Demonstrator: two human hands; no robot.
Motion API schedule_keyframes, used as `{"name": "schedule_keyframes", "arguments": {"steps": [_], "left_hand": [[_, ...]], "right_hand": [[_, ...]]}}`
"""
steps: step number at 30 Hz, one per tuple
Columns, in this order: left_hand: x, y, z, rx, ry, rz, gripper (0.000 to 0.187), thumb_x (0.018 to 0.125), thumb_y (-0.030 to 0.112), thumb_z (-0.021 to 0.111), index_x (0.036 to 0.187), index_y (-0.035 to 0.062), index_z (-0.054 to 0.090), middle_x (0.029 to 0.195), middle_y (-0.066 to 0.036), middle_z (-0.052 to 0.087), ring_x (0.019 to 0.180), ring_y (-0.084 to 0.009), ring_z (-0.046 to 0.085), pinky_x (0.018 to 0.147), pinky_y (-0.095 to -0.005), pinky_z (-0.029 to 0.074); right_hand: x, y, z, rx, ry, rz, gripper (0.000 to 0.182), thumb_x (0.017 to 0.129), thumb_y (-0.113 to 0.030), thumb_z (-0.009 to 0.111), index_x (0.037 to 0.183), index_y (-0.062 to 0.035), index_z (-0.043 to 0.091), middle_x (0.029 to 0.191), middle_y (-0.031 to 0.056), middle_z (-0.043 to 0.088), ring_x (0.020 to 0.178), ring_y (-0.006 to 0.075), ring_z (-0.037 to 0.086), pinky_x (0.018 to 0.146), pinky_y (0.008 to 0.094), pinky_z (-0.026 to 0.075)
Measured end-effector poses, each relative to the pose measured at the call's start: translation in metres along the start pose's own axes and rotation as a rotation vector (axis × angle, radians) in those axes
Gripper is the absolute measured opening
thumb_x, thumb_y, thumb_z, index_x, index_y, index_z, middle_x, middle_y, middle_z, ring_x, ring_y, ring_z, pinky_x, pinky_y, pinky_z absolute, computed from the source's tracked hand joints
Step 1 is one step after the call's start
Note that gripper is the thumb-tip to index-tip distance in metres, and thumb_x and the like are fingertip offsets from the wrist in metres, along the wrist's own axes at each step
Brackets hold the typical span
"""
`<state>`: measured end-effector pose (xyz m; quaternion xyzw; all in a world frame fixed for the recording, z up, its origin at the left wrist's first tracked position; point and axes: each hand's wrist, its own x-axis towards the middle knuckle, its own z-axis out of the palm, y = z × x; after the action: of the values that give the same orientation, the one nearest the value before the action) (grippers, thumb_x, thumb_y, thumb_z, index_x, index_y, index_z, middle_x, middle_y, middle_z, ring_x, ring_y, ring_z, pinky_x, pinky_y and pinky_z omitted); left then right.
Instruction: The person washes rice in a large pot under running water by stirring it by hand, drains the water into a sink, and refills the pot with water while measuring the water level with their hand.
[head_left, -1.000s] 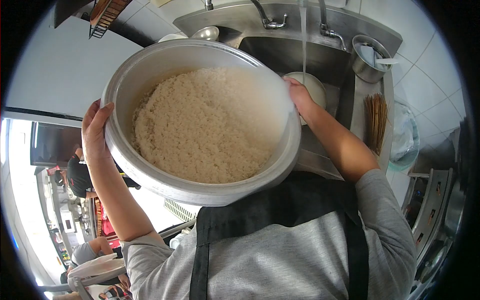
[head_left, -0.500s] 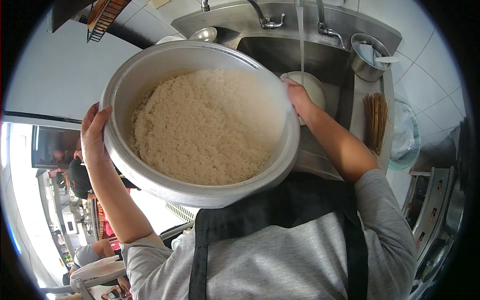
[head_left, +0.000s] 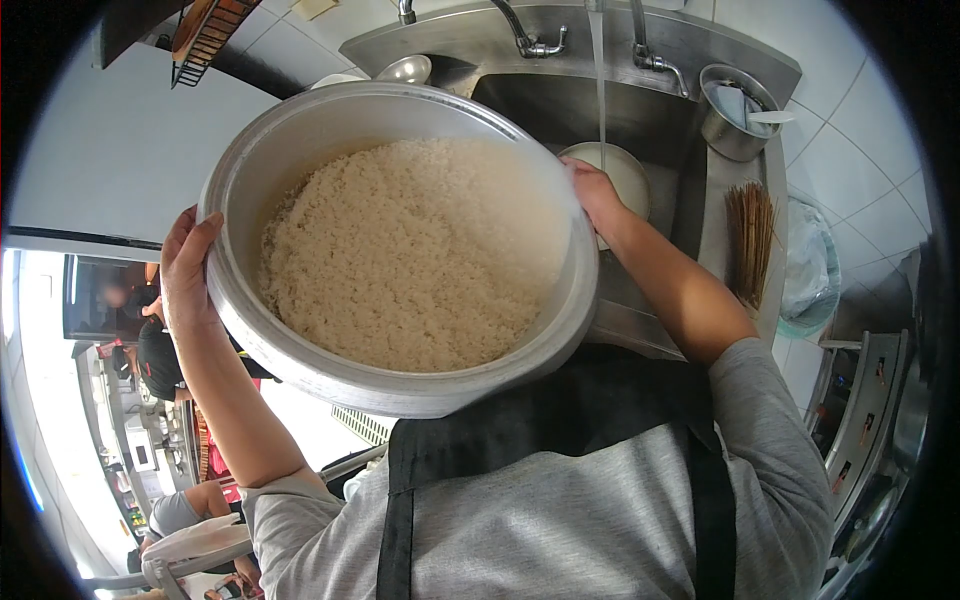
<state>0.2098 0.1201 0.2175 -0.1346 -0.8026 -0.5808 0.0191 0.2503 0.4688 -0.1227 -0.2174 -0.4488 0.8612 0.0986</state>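
Note:
A wide metal pot (head_left: 340,385) fills the middle of the head view, tilted up toward me. Inside it lies a broad bed of white rice (head_left: 400,250), with cloudy whitish liquid covering its right part. My left hand (head_left: 188,258) grips the pot's left rim, thumb over the edge and fingers on the outer wall. On the opposite side my right hand (head_left: 592,188) is closed on the right rim; its fingertips are partly hidden. Beyond that hand a round pan (head_left: 628,185) holding pale liquid sits in the sink (head_left: 560,98), under a running stream of water (head_left: 600,95).
Two more faucets (head_left: 545,48) stand along the sink's back. On the right ledge are a small metal pot (head_left: 735,140) with a white-handled utensil and a bundle of thin brown sticks (head_left: 750,240). A lined bin (head_left: 808,265) stands beyond. Other people (head_left: 160,355) are at far left.
My hands and the pot stay almost where they were. The view has shifted very slightly. At far left, a person in the background has moved a little.

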Motion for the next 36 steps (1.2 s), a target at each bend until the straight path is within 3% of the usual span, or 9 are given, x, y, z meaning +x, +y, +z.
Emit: {"name": "schedule_keyframes", "arguments": {"steps": [26,36], "left_hand": [[-0.003,0.002,-0.002,0.025,-0.005,0.006,0.038,0.077,0.013,0.065,0.108,-0.0065,0.053,0.093,-0.012,0.063,0.080,-0.0164,0.061,0.075,-0.0249,0.047],[-0.006,0.004,0.000,0.028,-0.034,0.025,0.039,0.078,0.013,0.064,0.110,-0.0072,0.052,0.094,-0.013,0.062,0.081,-0.0167,0.061,0.076,-0.0251,0.047]], "right_hand": [[-0.004,0.000,-0.003,-0.015,0.034,-0.002,0.029,0.094,-0.010,0.042,0.117,0.0012,0.056,0.104,0.0124,0.063,0.091,0.0206,0.061,0.081,0.0321,0.050],[-0.004,0.006,-0.006,0.001,0.038,-0.017,0.030,0.095,-0.016,0.041,0.116,-0.0018,0.059,0.104,0.0106,0.064,0.090,0.0194,0.061,0.079,0.0313,0.049]]}}
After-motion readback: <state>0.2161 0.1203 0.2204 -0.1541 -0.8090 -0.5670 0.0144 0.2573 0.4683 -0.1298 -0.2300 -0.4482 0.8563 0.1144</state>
